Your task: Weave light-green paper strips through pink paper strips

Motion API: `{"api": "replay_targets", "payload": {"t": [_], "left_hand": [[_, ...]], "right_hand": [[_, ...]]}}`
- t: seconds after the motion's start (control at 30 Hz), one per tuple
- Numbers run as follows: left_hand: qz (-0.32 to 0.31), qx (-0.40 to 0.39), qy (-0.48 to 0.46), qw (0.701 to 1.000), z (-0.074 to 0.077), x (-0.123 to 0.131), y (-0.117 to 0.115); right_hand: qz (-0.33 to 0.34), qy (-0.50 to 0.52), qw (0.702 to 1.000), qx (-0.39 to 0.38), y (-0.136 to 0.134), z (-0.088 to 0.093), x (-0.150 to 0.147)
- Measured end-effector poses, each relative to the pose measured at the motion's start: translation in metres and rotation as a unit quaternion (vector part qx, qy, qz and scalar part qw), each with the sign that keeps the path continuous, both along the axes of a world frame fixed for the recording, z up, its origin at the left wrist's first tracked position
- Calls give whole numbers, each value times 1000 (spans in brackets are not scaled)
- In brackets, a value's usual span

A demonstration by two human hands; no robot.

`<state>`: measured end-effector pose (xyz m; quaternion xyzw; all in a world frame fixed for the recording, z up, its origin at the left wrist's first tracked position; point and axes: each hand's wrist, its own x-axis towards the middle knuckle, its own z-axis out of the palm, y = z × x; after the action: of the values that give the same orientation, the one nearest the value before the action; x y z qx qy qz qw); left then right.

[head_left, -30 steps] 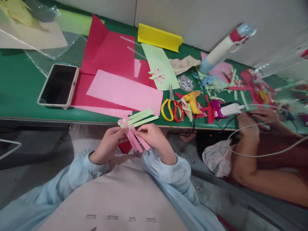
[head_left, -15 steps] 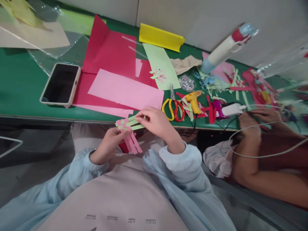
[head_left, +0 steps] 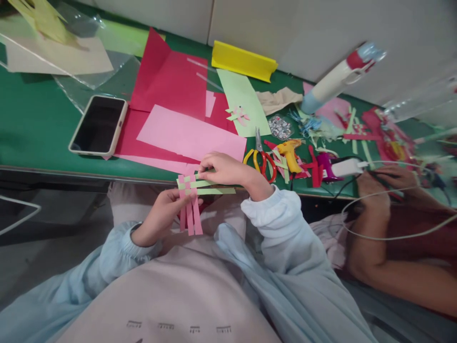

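Note:
Pink and light green woven paper strips (head_left: 188, 182) are held over my lap, close to the table's front edge. The pink ends hang down toward me, and the green ends stick out to the right. My left hand (head_left: 162, 209) grips the weave from the lower left, its thumb on the front. At the upper right of the weave, my right hand (head_left: 223, 167) pinches a green strip between thumb and fingers. A loose pink paper sheet (head_left: 189, 133) lies on the table just beyond my hands.
Scissors (head_left: 259, 157), a yellow glue gun (head_left: 291, 155) and paper scraps lie to the right. A phone (head_left: 98, 126) rests at left, red paper (head_left: 171, 81) behind. A bottle (head_left: 339, 78) stands near the wall. At far right, a co-worker's hands (head_left: 387, 183) are near a white cable.
The weave has turned so its pink ends hang straighter down and its green ends point right. My right hand has shifted slightly up, near the top green strip. My left hand keeps its hold.

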<state>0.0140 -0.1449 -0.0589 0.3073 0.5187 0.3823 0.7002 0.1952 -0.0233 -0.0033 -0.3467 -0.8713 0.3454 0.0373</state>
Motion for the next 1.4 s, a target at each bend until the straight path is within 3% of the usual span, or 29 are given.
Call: {"api": "replay_targets", "payload": {"t": [0.17, 0.33, 0.63, 0.83, 1.03, 1.4], "left_hand": [[34, -2, -24, 999, 0, 2, 0], [38, -2, -28, 999, 1, 3, -1], [29, 34, -30, 999, 1, 2, -1], [34, 17, -26, 999, 4, 1, -1], [34, 33, -30, 998, 3, 0, 1], [40, 38, -15, 998, 3, 1, 1]], "right_hand": [[-14, -29, 997, -72, -2, 2, 3], [-22, -48, 996, -76, -4, 9, 2], [31, -48, 987, -148, 5, 15, -1], [20, -11, 988, -155, 7, 15, 3], [42, -64, 980, -185, 7, 16, -2], [43, -35, 979, -198, 9, 9, -3]]}}
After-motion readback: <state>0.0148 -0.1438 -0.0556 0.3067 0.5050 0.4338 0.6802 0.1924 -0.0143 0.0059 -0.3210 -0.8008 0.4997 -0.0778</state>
